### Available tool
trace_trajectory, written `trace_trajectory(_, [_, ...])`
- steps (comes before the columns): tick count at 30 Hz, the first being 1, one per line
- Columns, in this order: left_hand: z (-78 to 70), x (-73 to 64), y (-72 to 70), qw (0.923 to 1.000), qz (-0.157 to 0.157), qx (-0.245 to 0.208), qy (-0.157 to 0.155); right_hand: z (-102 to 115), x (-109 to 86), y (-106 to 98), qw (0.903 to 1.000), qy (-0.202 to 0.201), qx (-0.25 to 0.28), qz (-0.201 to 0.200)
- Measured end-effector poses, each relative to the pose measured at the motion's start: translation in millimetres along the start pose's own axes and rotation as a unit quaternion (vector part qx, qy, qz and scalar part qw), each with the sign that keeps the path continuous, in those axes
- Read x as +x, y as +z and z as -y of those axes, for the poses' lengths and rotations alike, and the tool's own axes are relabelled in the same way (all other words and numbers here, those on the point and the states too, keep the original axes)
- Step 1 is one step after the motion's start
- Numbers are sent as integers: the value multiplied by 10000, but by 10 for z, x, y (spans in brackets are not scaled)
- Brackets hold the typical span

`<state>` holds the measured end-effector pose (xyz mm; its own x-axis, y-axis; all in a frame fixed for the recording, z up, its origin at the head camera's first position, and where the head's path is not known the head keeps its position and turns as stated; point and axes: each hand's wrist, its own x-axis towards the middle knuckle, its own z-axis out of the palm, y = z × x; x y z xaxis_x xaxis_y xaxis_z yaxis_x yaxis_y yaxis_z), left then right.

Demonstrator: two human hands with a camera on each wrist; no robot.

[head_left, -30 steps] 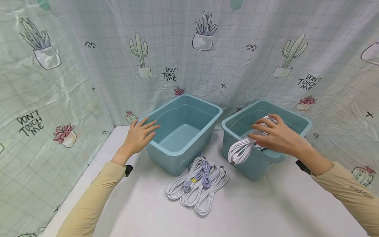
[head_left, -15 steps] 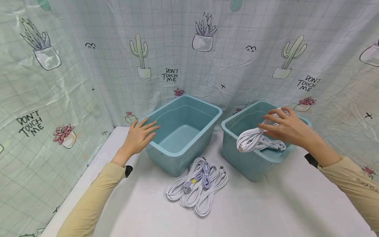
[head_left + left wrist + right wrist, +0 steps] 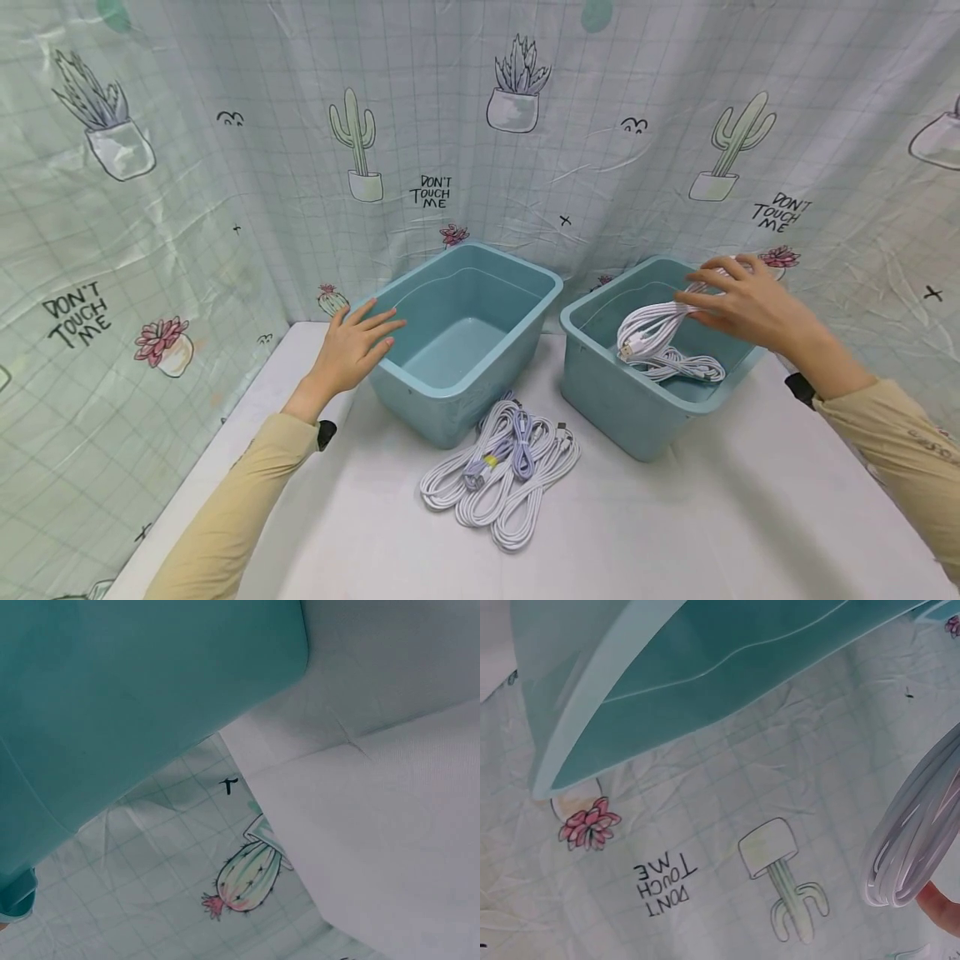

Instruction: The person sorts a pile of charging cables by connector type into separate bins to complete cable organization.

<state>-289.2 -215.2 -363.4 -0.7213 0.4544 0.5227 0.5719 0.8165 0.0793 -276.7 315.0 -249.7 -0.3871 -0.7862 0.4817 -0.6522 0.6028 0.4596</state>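
My right hand [image 3: 742, 304] holds a coiled white cable [image 3: 651, 325] over the right blue-green bin [image 3: 600, 398]. The cable's loops and a metal USB plug hang toward the bin's left side. In the right wrist view, the coil's looped end [image 3: 907, 840] shows at the right edge beside a fingertip. Another bundled white cable [image 3: 693, 367] lies inside that bin. My left hand [image 3: 351, 343] rests at the left rim of the left blue-green bin [image 3: 420, 417], its fingers spread and extended over the edge.
On the white table [image 3: 600, 533], several coiled white cables [image 3: 513, 517] lie between the bins, in front. A small lilac cable [image 3: 522, 446] and another with a yellow band [image 3: 490, 459] lie on top. Behind the bins hangs a cactus-print curtain [image 3: 450, 100].
My right hand has moved back and to the right with the coiled cable, further over the right bin, uncovering the bundle inside. The left hand has stayed in place.
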Motion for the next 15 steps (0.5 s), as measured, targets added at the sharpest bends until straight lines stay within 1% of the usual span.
trace_trajectory(6, [5,0,2,10000,-35,-5,39,-130,-29,51,9998,56,12,179])
trace_trajectory(11, [4,5,-1,10000,5,-28,7,-215,-34,79,9986,134,-80,501])
trace_trajectory(15, [-1,10,0,10000,6,-34,4,-266,-34,107,9957,283,-220,848])
